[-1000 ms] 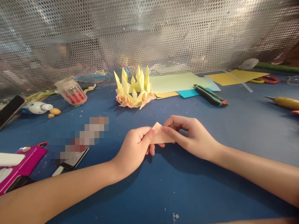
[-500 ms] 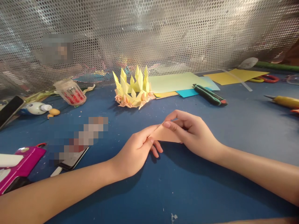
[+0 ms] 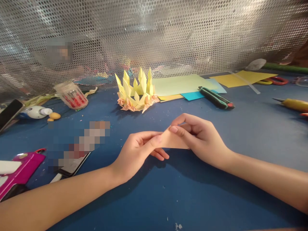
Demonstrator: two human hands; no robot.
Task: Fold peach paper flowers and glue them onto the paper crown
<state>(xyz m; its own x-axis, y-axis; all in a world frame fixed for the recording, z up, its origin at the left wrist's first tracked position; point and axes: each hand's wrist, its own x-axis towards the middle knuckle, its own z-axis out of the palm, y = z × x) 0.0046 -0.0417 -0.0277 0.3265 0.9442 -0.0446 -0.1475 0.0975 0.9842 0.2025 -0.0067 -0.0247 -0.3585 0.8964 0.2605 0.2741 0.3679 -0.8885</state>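
Observation:
A small piece of peach-coloured paper (image 3: pixel 174 140), seemingly folded, is held between both hands above the blue table. My left hand (image 3: pixel 139 150) pinches its left end between thumb and fingers, with the lower fingers stretched out beneath. Thumb and index finger of my right hand (image 3: pixel 201 136) grip the upper edge and right side. Part of the paper is hidden behind the right fingers. Beyond the hands stands a folded-paper crown (image 3: pixel 137 91) with pale yellow points and peach folds round its base.
Paper sheets (image 3: pixel 178 83) and a green-black utility knife (image 3: pixel 216 98) lie behind my right hand. A yellow-handled tool (image 3: pixel 293 104) is at far right. On the left are a phone (image 3: pixel 74 165), a magenta object (image 3: pixel 26 171) and a jar (image 3: pixel 72 96). Perforated metal (image 3: pixel 154 38) closes the back.
My left thumb has moved up onto the face of the peach paper, and the left hand has shifted slightly left. The right hand keeps its pinch, moving slightly right.

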